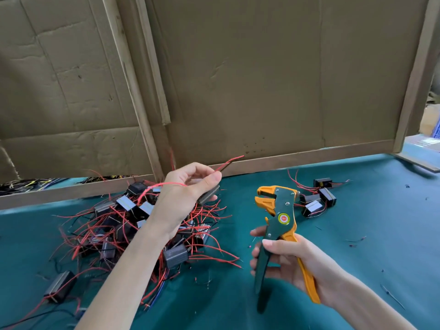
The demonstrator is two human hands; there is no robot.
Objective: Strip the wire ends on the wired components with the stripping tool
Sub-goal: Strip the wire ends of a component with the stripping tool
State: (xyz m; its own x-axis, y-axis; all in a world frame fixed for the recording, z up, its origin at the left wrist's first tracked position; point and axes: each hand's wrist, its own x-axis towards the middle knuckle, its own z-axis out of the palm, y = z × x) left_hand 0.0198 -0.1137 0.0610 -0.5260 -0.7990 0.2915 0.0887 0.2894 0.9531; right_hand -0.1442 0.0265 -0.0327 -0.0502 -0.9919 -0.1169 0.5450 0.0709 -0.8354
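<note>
Lighting: soft, even, moderately bright; strongest at far right edge. Shadows: faint, diffuse on surface (357, 222). Focus: sharp centrally, slight softness toward corners. Distortion: wide-angle bowing of cardboard panels (262, 79) at edges.

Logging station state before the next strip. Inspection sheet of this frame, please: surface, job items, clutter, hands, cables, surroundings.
Surface: green cloth covers the bench.
Job's things: stripper held head up in right hand, no wire in it; component in left hand; pile of components at left; small group beyond the stripper.
Clutter: wire scraps on the cloth at right.
Grippers: left hand grips the component and pinches its red wire, whose end is clear of the stripper; right hand grips the stripper handles.
Cables: leads, red and dark, tangled through the pile; more wires behind the rail, far left.
Surroundings: cardboard panels on wood frames behind the bench.
</note>
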